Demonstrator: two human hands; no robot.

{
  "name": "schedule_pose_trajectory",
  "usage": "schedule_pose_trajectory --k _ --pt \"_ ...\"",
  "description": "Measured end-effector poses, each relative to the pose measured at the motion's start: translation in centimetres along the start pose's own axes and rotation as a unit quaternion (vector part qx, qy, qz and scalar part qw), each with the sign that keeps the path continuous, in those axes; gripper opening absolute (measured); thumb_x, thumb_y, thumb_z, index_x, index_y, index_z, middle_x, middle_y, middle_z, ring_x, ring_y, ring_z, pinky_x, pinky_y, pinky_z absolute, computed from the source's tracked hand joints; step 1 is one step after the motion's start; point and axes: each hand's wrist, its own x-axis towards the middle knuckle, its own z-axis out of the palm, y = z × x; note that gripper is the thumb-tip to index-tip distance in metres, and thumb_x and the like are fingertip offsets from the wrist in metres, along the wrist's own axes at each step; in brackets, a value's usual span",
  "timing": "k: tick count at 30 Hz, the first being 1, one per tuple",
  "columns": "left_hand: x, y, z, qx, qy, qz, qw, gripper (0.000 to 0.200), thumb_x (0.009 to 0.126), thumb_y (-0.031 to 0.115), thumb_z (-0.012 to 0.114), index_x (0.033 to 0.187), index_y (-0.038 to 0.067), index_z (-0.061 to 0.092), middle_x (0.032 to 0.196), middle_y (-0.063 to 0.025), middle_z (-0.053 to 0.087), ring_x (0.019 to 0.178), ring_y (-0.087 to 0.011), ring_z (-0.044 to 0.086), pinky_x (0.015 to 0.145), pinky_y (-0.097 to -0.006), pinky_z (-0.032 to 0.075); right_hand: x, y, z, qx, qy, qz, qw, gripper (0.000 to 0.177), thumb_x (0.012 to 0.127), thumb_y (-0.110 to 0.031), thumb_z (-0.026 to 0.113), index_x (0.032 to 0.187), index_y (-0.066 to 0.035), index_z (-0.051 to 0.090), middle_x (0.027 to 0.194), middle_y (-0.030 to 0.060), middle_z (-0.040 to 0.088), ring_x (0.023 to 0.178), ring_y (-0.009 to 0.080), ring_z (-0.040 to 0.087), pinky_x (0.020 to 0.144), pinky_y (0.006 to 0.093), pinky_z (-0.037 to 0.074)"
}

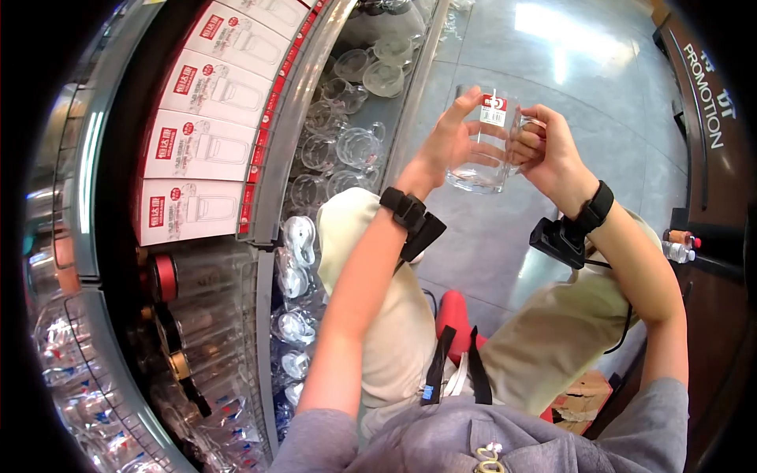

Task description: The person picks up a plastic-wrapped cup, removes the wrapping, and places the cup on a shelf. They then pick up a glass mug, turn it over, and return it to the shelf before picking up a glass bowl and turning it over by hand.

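A clear glass mug (481, 169) with a red-and-white barcode label is held up in front of me, above the floor. My left hand (449, 138) wraps around its body from the left, with the thumb near the rim and the fingers showing through the glass. At the mug's right side, my right hand (548, 150) has its fingers curled around the handle. Black straps with small devices sit on both wrists. Nearest to the left hand, several glass mugs (359, 147) stand on the low shelf.
White boxes (201, 146) with bottle pictures line the upper shelf at left. Below them lie clear bottles with coloured lids (164, 277) and white-lidded jars (298, 236). A dark PROMOTION stand (702, 94) and small bottles (678, 251) are at right. A cardboard box (582, 398) sits behind my leg.
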Motion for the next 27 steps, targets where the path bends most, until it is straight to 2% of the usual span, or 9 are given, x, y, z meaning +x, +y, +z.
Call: schedule_pose_trajectory --k 3,7,10,16,22,27 --pt "-0.1 0.5 0.5 0.018 0.026 -0.007 0.999 0.074 0.08 0.065 0.045 0.119 0.002 0.044 0.099 -0.0227 0.057 0.079 -0.0342 0.064 0.068 -0.039 0.051 -0.2 -0.2 0.4 0.004 0.011 0.001 1.0 0.041 0.077 -0.02 0.053 0.053 -0.021 0.02 0.045 -0.0069 0.02 0.041 0.0087 0.017 0.041 0.0263 0.016" --pt "-0.5 1.0 0.6 0.015 0.016 -0.01 1.0 0.076 0.078 0.07 0.044 0.121 0.008 0.043 0.102 -0.0181 0.056 0.077 -0.0291 0.065 0.067 -0.0353 0.051 -0.1 -0.7 0.8 0.007 0.003 0.01 1.0 0.04 0.076 -0.02 0.055 0.053 -0.021 0.022 0.046 -0.0074 0.02 0.04 0.008 0.017 0.04 0.0261 0.014" --pt "-0.7 1.0 0.5 0.02 0.021 0.0 1.0 0.075 0.08 0.068 0.042 0.119 0.003 0.044 0.099 -0.0235 0.058 0.08 -0.0356 0.064 0.068 -0.0389 0.05 0.0 -0.4 1.0 0.011 0.005 0.012 1.0 0.037 0.076 -0.02 0.055 0.055 -0.021 0.025 0.047 -0.0074 0.021 0.04 0.0077 0.018 0.041 0.0255 0.015" --pt "-0.6 0.5 0.6 -0.013 0.034 0.0 0.999 0.074 0.08 0.067 0.044 0.118 0.004 0.042 0.102 -0.0201 0.055 0.084 -0.0344 0.062 0.068 -0.0413 0.051 0.1 -0.6 1.3 -0.01 0.024 0.024 0.999 0.037 0.076 -0.019 0.054 0.056 -0.02 0.024 0.047 -0.007 0.02 0.043 0.0086 0.019 0.042 0.0256 0.016" --pt "-0.5 0.3 0.3 -0.014 0.011 -0.005 1.0 0.076 0.076 0.066 0.053 0.119 0.004 0.039 0.108 -0.0134 0.048 0.089 -0.0304 0.06 0.067 -0.042 0.052 0.3 -0.7 0.7 -0.013 0.022 0.03 0.999 0.038 0.077 -0.018 0.054 0.055 -0.02 0.022 0.046 -0.0063 0.02 0.043 0.0094 0.019 0.042 0.0265 0.017" --pt "-0.1 -0.1 0.4 -0.027 0.008 -0.021 0.999 0.08 0.073 0.065 0.058 0.12 0.004 0.038 0.107 -0.0122 0.046 0.092 -0.0287 0.058 0.066 -0.0418 0.052 0.2 -0.8 0.1 0.009 0.028 0.045 0.999 0.039 0.077 -0.018 0.053 0.054 -0.02 0.022 0.046 -0.0056 0.02 0.043 0.0105 0.02 0.042 0.0266 0.018"
